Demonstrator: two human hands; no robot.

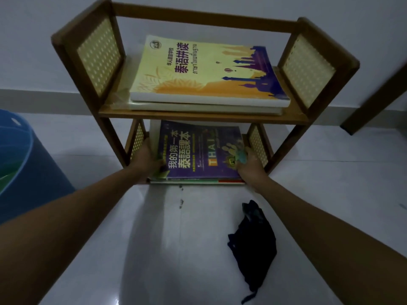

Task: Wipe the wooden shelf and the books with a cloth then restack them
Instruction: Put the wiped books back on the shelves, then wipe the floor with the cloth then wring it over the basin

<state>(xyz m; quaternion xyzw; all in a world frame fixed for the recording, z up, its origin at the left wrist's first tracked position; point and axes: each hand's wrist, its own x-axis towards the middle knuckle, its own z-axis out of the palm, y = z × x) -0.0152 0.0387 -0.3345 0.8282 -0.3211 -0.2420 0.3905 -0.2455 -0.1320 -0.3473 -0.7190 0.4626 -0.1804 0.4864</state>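
Observation:
A small two-tier wooden shelf [198, 117] with woven side panels stands on the floor against the wall. On its upper tier lies a yellow book [198, 71] on top of other pale books. A purple book [198, 150] tops a stack on the lower tier. My left hand [146, 158] grips the left side of that lower stack and my right hand [247, 165] grips its right side. A dark cloth [253, 243] lies crumpled on the floor, in front of the shelf and to the right, apart from both hands.
A blue plastic basket [19, 164] stands at the left. A dark wooden furniture leg [374, 102] slants down at the right. White glossy floor tiles [176, 249] stretch in front of the shelf, with a few dark marks near its base.

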